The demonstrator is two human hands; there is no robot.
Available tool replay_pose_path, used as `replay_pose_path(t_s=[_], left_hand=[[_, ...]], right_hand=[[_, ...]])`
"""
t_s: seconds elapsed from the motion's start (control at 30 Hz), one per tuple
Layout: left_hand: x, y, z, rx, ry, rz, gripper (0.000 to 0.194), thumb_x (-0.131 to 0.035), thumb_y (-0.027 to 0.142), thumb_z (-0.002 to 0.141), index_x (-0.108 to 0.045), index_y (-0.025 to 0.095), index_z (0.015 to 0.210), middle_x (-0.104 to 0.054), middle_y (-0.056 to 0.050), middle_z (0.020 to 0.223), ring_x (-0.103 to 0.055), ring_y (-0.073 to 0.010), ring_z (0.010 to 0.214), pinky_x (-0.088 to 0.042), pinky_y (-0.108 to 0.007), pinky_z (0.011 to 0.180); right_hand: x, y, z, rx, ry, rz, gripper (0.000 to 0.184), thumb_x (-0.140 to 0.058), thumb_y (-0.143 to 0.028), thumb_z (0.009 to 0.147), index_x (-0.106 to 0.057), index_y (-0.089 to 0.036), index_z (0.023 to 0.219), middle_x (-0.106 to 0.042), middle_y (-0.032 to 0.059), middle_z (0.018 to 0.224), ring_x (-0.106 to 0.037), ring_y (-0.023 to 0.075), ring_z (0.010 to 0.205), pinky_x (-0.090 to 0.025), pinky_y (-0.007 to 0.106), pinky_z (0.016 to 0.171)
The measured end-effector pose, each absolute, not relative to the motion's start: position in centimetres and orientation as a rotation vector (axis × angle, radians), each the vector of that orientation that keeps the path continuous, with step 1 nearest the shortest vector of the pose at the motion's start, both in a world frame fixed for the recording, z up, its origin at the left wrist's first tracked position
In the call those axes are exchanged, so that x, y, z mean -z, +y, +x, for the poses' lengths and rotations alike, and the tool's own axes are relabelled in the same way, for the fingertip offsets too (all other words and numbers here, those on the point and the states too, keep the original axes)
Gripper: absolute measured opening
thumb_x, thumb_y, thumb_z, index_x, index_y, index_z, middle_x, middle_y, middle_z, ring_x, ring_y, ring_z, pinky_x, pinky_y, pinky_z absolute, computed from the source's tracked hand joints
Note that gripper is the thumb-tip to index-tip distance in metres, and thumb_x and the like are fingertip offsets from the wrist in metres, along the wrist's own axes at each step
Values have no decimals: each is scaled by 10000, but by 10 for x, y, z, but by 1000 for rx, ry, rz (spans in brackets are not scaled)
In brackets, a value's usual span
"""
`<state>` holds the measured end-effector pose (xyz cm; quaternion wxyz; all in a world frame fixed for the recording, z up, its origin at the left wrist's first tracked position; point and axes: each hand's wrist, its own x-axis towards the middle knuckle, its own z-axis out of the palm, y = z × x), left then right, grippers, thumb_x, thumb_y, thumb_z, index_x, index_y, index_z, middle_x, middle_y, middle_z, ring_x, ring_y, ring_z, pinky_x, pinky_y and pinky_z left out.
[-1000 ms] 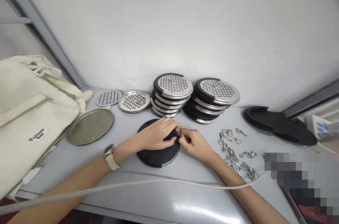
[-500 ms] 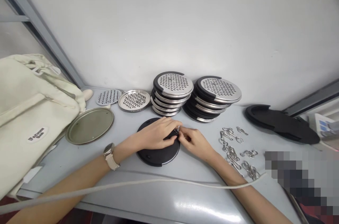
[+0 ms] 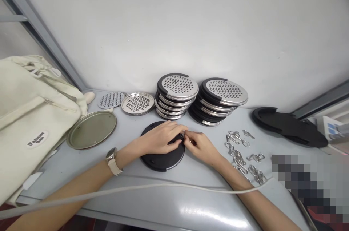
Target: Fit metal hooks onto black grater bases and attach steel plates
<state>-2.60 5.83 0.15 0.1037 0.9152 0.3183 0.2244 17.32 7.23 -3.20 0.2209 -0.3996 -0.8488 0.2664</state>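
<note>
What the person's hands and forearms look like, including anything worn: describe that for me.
The left hand and right hand wear no gloves, and no sleeves show on the forearms. The left wears a watch with a metallic-looking case and a cream strap; no watch shows on the right. A pale cord crosses in front of both forearms.

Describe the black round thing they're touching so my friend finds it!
On the grey table, look in front of the two stacks of graters. The black disc lies partly under the person's left hand. Unlike the silver-topped stacks, its visible top is black.
</note>
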Motion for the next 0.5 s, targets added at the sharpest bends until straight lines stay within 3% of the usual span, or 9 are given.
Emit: replay_pose_path(t_s=[0.5], left_hand=[[0, 59, -26, -702, 873, 2762, 307, -475, 152, 878, -486, 143, 1185, -619, -95, 1046, -567, -218, 957, -445, -350, 861]], right_hand=[[34, 72, 172, -660, -2336, -1116, 219, -413, -188, 829, -389, -195, 611, -420, -42, 541, -393, 95, 510, -278, 226, 535]])
